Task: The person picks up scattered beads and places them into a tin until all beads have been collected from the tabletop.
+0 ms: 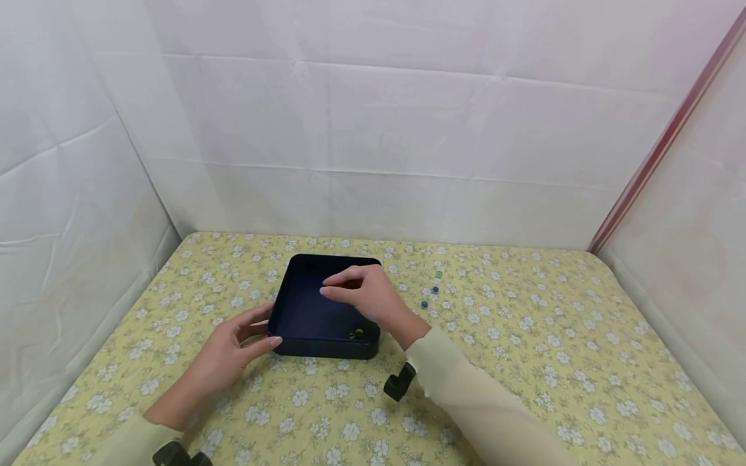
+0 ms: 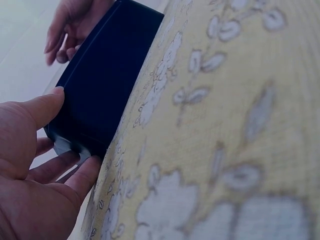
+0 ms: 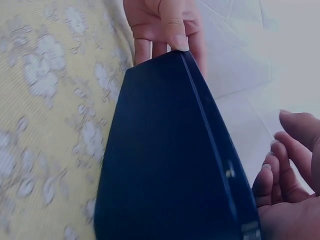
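Observation:
A shallow, dark navy square tray (image 1: 315, 347) with rounded corners lies on the cloth. My left hand (image 1: 239, 346) holds its near left corner, thumb on the front wall and fingers along the left side; the left wrist view shows this thumb (image 2: 47, 106) at the rim. Over the inside of the tray hovers my right hand (image 1: 367, 294), fingers bent and thumb apart from them. In the right wrist view, nothing shows between the fingers of the right hand (image 3: 290, 175). Small yellowish pieces (image 1: 356, 334) lie in the tray's near right corner.
To the right of the tray, two small blue round pieces (image 1: 435, 290) and a small green piece (image 1: 439, 274) lie on the yellow floral tablecloth (image 1: 524, 362). White sheeting (image 1: 350, 129) hangs behind the table and on both sides.

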`<state>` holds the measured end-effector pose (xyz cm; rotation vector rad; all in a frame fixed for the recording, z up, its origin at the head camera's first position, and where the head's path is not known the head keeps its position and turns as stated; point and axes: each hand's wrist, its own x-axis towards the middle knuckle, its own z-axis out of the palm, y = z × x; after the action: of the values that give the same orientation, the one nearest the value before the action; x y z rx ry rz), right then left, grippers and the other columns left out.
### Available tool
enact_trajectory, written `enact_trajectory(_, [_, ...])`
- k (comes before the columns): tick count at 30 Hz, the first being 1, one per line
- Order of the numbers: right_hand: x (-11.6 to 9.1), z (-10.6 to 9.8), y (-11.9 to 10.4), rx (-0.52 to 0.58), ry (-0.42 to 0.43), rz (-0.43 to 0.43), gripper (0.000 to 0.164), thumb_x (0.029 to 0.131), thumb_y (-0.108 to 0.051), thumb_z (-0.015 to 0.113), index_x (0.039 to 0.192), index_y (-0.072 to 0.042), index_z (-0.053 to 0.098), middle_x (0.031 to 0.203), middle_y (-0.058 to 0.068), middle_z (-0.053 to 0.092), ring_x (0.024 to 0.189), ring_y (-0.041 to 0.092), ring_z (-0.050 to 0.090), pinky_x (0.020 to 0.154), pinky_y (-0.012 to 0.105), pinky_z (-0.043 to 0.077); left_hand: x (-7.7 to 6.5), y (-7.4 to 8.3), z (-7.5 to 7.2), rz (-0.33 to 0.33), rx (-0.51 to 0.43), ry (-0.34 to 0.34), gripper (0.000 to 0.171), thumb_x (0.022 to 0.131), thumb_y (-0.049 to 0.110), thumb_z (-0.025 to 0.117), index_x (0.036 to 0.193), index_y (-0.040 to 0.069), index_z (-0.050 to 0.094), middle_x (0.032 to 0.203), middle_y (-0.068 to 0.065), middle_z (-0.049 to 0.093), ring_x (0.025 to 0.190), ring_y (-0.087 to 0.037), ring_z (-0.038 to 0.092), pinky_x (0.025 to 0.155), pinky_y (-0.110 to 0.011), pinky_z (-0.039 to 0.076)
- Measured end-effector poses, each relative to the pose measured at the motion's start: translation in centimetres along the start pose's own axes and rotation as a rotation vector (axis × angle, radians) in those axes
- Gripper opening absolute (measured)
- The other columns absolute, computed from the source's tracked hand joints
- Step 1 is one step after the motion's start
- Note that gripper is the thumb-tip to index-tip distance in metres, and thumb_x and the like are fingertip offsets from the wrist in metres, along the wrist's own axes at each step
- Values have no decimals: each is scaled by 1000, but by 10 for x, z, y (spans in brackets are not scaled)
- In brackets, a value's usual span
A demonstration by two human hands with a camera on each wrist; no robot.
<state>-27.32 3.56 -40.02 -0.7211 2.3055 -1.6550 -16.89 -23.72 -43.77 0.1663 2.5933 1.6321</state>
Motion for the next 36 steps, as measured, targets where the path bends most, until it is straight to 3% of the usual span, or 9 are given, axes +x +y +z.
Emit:
enact_trajectory(7, [-13, -15, 7, 49, 71, -58, 23, 94, -30, 78, 113, -18, 81, 110, 1, 70, 96, 21, 67, 89, 62, 55, 0, 0, -1, 0, 1, -3, 76, 97, 39, 72, 160, 16, 37, 159, -19, 44, 139, -41, 51, 96, -29, 60])
enact_trajectory(15, [-22, -30, 16, 65, 178, -103, 26, 94, -30, 77, 114, -13, 80, 116, 1, 71, 100, 20, 67, 90, 53, 59, 0, 0, -1, 5, 11, 0, 76, 97, 39, 72, 160, 16, 37, 159, -18, 44, 139, -41, 52, 96, -29, 60])
enact_trajectory(20, [-27, -40, 25, 95, 234, -101, 25, 94, -29, 77, 114, -14, 80, 117, 3, 71, 100, 20, 68, 91, 53, 59, 0, 1, -1, 0, 10, -2, 77, 96, 40, 72, 160, 16, 37, 159, -18, 44, 139, -41, 52, 95, -29, 60])
enact_trajectory(23, [-30, -47, 30, 100, 264, -105, 29, 94, -28, 78, 116, -8, 78, 115, 5, 72, 99, 22, 69, 92, 52, 60, 0, 1, -1, -4, 9, -2, 77, 96, 40, 72, 160, 16, 37, 159, -19, 44, 139, -41, 52, 96, -29, 60])
enact_trajectory(28, [-33, -61, 40, 81, 311, -99, 33, 94, -32, 78, 115, -7, 79, 113, 5, 72, 100, 35, 67, 88, 53, 60, 0, 0, 0, 1, 13, 0, 76, 97, 39, 72, 160, 15, 38, 158, -19, 44, 139, -41, 52, 96, -30, 60])
enact_trajectory(34, [-37, -77, 48, 63, 347, -93, 34, 94, -32, 78, 116, -6, 78, 114, 5, 72, 95, 30, 67, 84, 51, 60, 0, 1, 0, 0, 17, 0, 75, 97, 39, 72, 160, 16, 38, 158, -19, 44, 139, -41, 52, 96, -30, 60])
enact_trajectory(36, [-39, -82, 51, 61, 356, -86, 35, 94, -32, 77, 117, -5, 77, 114, 5, 72, 98, 33, 67, 85, 51, 60, -1, 0, 0, 1, 18, -1, 75, 97, 39, 72, 160, 16, 38, 159, -19, 44, 139, -41, 52, 96, -30, 60])
